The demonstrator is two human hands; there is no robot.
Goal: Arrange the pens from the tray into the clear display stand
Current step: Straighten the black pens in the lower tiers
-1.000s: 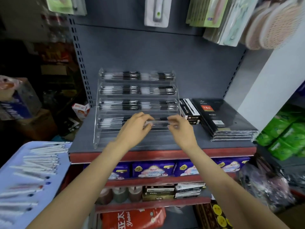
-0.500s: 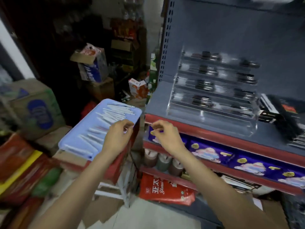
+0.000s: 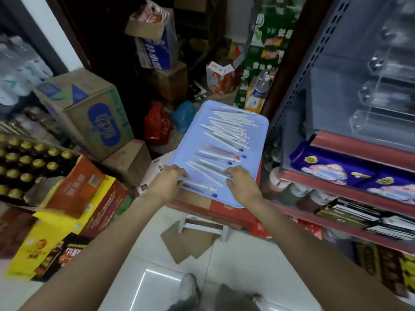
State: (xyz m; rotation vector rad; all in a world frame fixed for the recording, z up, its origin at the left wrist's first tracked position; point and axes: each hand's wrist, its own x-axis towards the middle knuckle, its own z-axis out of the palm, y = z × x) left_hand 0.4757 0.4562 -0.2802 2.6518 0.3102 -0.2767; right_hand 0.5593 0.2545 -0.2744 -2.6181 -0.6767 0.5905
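The grey metal shelf unit [image 3: 318, 70] carried the clear display stand [image 3: 381, 90], stepped acrylic. Box lettering was too blurred to read. On the pale blue plastic tray [image 3: 256, 131] lay slim white pens [image 3: 226, 131]. Left hand [image 3: 167, 181] and right hand [image 3: 241, 184] rested curled on the nearest pens, perhaps pinching them.

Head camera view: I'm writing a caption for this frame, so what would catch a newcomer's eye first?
The pale blue tray at centre, strewn with white pens, draws the eye first. Both hands reach onto its near end, the left hand and right hand resting on the closest pens. To the right, the clear display stand sits on a grey shelf, and stacked cartons crowd the left.
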